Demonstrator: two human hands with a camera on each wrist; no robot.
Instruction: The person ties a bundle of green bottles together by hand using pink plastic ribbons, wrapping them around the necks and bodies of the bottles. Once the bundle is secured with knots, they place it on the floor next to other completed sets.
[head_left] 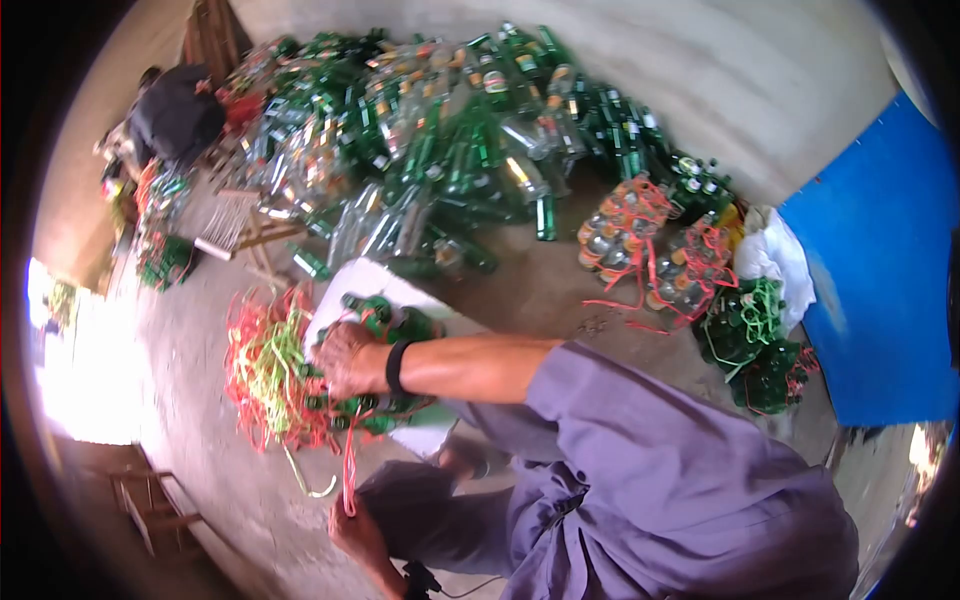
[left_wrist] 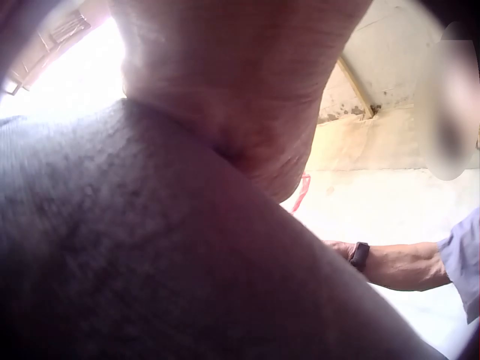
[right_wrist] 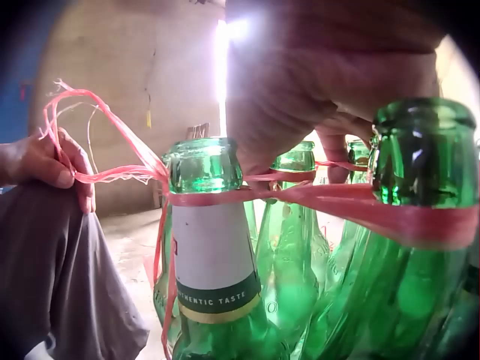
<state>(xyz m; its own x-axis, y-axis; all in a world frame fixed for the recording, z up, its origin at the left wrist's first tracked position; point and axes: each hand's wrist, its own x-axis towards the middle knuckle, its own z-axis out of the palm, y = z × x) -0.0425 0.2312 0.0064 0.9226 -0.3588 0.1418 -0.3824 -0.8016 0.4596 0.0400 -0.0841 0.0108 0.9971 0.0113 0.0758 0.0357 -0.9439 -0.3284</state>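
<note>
Several green glass bottles (right_wrist: 289, 247) stand close together, with pink plastic twine (right_wrist: 322, 202) running round their necks. One front bottle has a white neck label (right_wrist: 214, 240). Over the bottle tops, my right hand (head_left: 348, 360) bends down with its fingers among the necks; I cannot tell whether they grip a neck. My left hand (head_left: 355, 535) pinches a loop of the twine (head_left: 349, 470) that runs off the bundle, held beside the grey trouser knee. In the left wrist view, the left palm (left_wrist: 232, 82) fills the top, and the right arm (left_wrist: 405, 266) reaches across behind.
Beneath the bundle lies a white board (head_left: 440, 310), beside a tangled heap of red and yellow-green twine (head_left: 270, 370). A large pile of loose bottles (head_left: 420, 150) lies along the wall. Tied bundles (head_left: 630, 230) stand at right, near a blue panel (head_left: 880, 260). Another person (head_left: 175, 115) bends at far left.
</note>
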